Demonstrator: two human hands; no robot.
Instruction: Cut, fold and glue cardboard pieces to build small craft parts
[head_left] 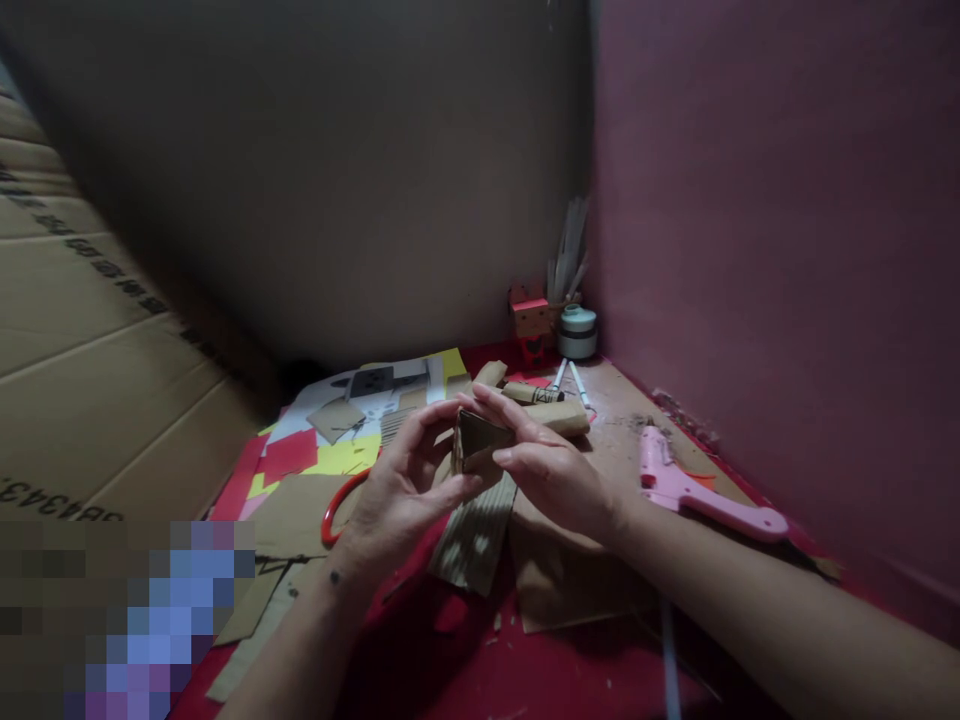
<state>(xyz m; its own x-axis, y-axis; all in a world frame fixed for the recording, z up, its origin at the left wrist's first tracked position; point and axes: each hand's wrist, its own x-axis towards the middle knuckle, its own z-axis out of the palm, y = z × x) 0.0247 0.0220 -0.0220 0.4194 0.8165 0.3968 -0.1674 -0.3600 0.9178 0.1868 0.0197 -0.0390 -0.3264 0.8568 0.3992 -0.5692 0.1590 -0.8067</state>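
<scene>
Between my two hands, over the middle of the table, is a small folded cardboard piece [484, 440] with a dark triangular opening facing me. My left hand [409, 470] grips its left side, the fingers curled over the top and the thumb underneath. From the right, my right hand [551, 455] presses on it with the fingers along the top edge and the thumb at its side. Below lies a strip of corrugated cardboard [472, 540]. An orange scissors handle [341, 510] shows beside my left wrist, the rest hidden behind the hand.
A pink glue gun [705, 500] lies at the right. Rolled cardboard tubes [559, 418], two white sticks [577, 382], a red box figure [531, 325] and a pale blue jar [577, 333] are farther back. Coloured paper [292, 452] covers the left; a large carton [97, 330] leans there.
</scene>
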